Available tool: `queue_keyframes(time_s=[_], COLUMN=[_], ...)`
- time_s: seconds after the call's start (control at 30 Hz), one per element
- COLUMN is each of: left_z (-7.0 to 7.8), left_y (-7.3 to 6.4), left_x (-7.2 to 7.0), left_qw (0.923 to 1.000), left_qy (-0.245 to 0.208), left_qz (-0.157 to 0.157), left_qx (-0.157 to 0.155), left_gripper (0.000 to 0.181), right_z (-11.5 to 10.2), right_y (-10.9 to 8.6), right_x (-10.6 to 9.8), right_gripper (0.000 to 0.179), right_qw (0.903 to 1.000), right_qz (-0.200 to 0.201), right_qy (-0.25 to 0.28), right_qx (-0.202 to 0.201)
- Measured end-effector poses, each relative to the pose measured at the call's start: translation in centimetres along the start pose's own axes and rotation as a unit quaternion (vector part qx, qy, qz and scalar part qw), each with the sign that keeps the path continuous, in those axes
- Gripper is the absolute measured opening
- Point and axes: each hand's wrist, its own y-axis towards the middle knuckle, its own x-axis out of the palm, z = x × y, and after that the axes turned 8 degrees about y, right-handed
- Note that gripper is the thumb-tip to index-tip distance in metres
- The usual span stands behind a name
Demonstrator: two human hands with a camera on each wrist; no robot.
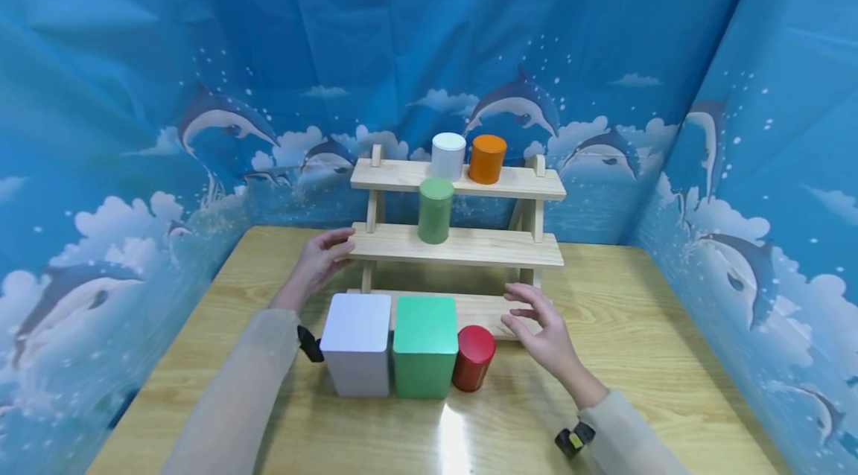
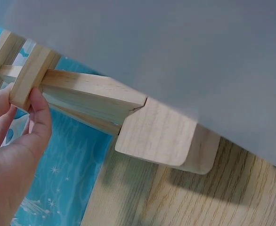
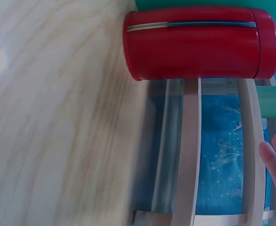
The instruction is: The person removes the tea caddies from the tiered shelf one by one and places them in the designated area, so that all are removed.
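Blue dolphin curtains [image 1: 402,50] hang behind and beside a wooden table [image 1: 603,296] that bears a three-tier shelf stand [image 1: 533,218]. At the stand's left end, the left hand [image 1: 318,260] pinches the tip of its middle board [image 1: 506,246] between thumb and finger. Before the stand come a white box [image 1: 356,356], then a green box [image 1: 425,356]. On its middle board is a green can [image 1: 436,214]; on its top board [image 1: 402,173], a white can [image 1: 447,158]. A red can [image 1: 473,365] is before the stand, just right of the green box, and an orange can [image 1: 487,161] is on the top board. Near the stand's right end is the right hand [image 1: 544,330], thumb and fingers apart, holding nothing.

The step in hand looks like steadying or shifting the stand; the next move probably calls for a matching right-hand grip. The boxes hide part of the lowest board [image 1: 488,307]. What seems the white box blocks much of the left wrist view. Whether the right fingertips touch the stand, I cannot tell.
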Motion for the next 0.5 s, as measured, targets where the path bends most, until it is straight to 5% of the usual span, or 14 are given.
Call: queue_keyframes(time_s=[0.5], left_z=[0.2], left_y=[-0.2], left_x=[-0.1], left_qw=[0.9998], left_qy=[0.022], left_qz=[-0.004], left_qx=[0.002], left_gripper=[0.043], right_z=[-0.6], right_y=[3.5], right_x=[0.0], right_gripper=[0.043], right_qw=[0.9997], right_qz=[0.022], right_qy=[-0.009], right_qx=[0.01])
